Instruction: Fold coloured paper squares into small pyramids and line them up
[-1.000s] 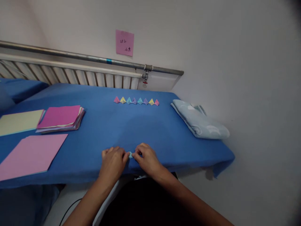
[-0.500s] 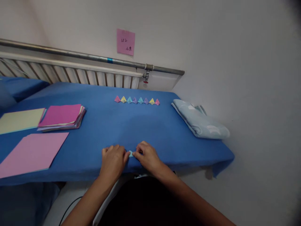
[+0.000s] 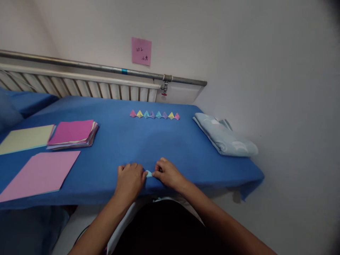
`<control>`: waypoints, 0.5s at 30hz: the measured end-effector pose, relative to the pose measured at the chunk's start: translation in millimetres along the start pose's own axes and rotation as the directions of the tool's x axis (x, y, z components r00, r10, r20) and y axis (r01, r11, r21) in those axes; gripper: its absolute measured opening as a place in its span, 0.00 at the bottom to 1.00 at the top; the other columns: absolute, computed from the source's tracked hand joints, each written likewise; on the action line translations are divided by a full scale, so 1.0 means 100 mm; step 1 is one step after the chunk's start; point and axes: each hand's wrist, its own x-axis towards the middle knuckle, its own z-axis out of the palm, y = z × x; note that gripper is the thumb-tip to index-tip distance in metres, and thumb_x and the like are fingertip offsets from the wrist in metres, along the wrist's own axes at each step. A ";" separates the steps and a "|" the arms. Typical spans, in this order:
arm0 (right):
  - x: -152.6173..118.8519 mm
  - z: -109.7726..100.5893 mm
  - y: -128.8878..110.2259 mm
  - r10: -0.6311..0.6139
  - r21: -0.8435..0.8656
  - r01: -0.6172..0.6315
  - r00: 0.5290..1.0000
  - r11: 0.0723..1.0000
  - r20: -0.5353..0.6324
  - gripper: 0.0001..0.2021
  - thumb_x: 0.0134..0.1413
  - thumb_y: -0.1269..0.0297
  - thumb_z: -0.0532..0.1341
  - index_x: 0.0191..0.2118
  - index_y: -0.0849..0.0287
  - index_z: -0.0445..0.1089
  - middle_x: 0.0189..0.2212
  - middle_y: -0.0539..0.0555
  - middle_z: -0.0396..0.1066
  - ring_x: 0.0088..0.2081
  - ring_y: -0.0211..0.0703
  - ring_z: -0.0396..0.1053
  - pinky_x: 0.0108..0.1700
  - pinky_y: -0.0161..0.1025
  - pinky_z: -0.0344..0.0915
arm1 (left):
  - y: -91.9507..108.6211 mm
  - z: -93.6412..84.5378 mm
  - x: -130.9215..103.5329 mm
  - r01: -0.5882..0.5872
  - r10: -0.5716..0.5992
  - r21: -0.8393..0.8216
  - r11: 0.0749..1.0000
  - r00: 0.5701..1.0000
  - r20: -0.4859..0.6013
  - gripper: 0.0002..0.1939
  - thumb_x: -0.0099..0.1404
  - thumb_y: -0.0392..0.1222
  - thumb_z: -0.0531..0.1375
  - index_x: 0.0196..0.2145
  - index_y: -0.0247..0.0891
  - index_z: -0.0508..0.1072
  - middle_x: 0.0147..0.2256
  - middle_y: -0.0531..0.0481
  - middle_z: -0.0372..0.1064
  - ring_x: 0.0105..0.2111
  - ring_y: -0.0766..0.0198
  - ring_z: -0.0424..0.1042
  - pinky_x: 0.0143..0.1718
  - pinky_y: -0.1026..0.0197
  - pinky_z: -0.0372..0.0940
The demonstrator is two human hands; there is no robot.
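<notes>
A small light-blue folded paper (image 3: 149, 174) lies near the front edge of the blue-covered table (image 3: 119, 134). On its left side my left hand (image 3: 130, 180) pinches it with curled fingers. My right hand (image 3: 168, 173) grips its right end between thumb and fingertips. Parts of the paper are hidden by the fingers. Farther back, a row of several small folded paper pieces (image 3: 158, 114) in pink, yellow, teal and purple runs sideways across the cloth.
Left of the hands are a stack of coloured paper (image 3: 71, 132), yellow sheets (image 3: 26, 138) and pink sheets (image 3: 42, 173). A folded light-blue blanket (image 3: 225, 136) lies at the right. Behind the table stand a radiator (image 3: 106, 88) and a pipe (image 3: 87, 66).
The view has shifted slightly, and the hands appear a little farther right. Both still hold the light-blue paper, of which the visible part looks slightly wider.
</notes>
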 end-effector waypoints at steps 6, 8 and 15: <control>-0.03 0.00 -0.20 0.059 0.061 -0.052 0.993 0.997 -0.103 0.07 0.49 0.75 0.60 0.25 0.58 0.64 0.22 0.44 0.60 0.25 0.33 0.60 0.28 0.32 0.56 | -0.01 0.04 -0.01 0.001 -0.001 0.015 1.000 1.000 -0.029 0.11 0.65 0.44 0.55 0.29 0.38 0.72 0.29 0.45 0.72 0.34 0.53 0.70 0.36 0.52 0.55; 0.00 0.03 -0.28 0.103 0.170 -0.089 0.992 0.981 -0.075 0.06 0.50 0.75 0.58 0.27 0.58 0.64 0.22 0.44 0.61 0.26 0.33 0.60 0.29 0.31 0.57 | -0.01 0.06 -0.01 0.003 -0.002 0.011 1.000 0.999 -0.038 0.11 0.65 0.44 0.54 0.29 0.38 0.72 0.30 0.46 0.72 0.34 0.53 0.69 0.36 0.52 0.55; 0.13 0.12 -0.26 0.245 0.210 -0.282 0.951 0.936 0.187 0.08 0.48 0.78 0.58 0.26 0.57 0.60 0.15 0.40 0.57 0.16 0.30 0.58 0.19 0.28 0.54 | 0.01 0.02 -0.02 0.042 -0.040 -0.061 0.997 0.999 0.034 0.12 0.66 0.43 0.52 0.32 0.37 0.72 0.32 0.45 0.72 0.36 0.53 0.68 0.39 0.51 0.54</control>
